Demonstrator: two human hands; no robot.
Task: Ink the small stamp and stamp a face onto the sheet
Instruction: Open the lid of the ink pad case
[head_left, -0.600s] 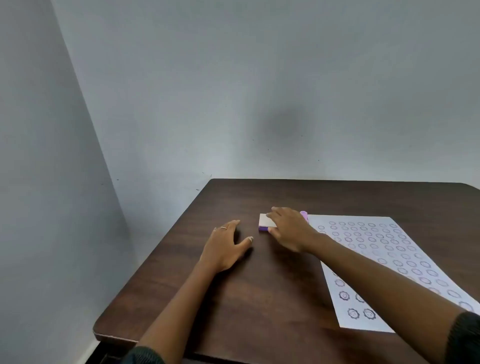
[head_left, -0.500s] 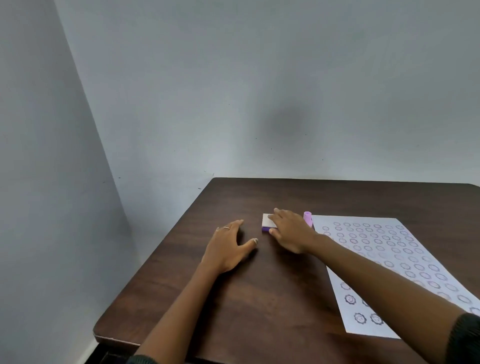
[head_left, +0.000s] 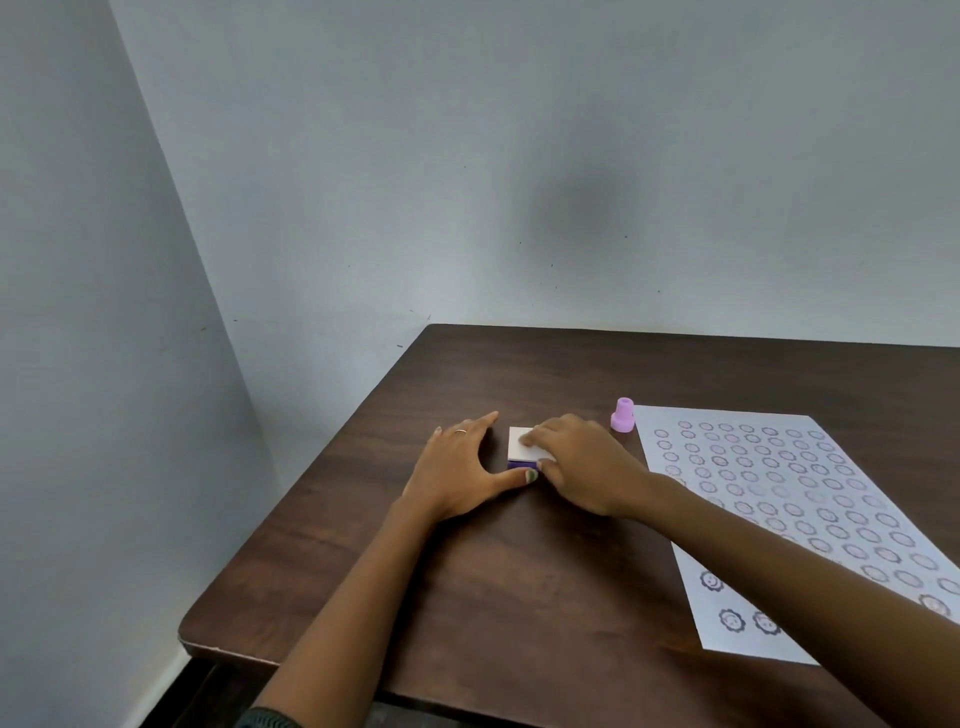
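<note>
A small ink pad (head_left: 521, 448) with a white lid and purple base lies on the dark wooden table (head_left: 545, 582). My right hand (head_left: 582, 467) rests on its lid, fingers over the top and thumb at its near right corner. My left hand (head_left: 462, 470) lies flat beside it, thumb tip touching the pad's near edge. The small lilac stamp (head_left: 623, 415) stands upright, free, at the far left corner of the white sheet (head_left: 810, 514), which is printed with rows of faint ringed circles; a few darker stamped faces sit near its bottom edge.
Grey walls meet in a corner behind and left of the table. The table's left edge and near left corner lie close to my left forearm (head_left: 358, 597). My right forearm crosses the sheet's lower part.
My left hand has slid right until its thumb touches the ink pad. My right hand has settled further over the lid. The stamp now shows fully beside the sheet.
</note>
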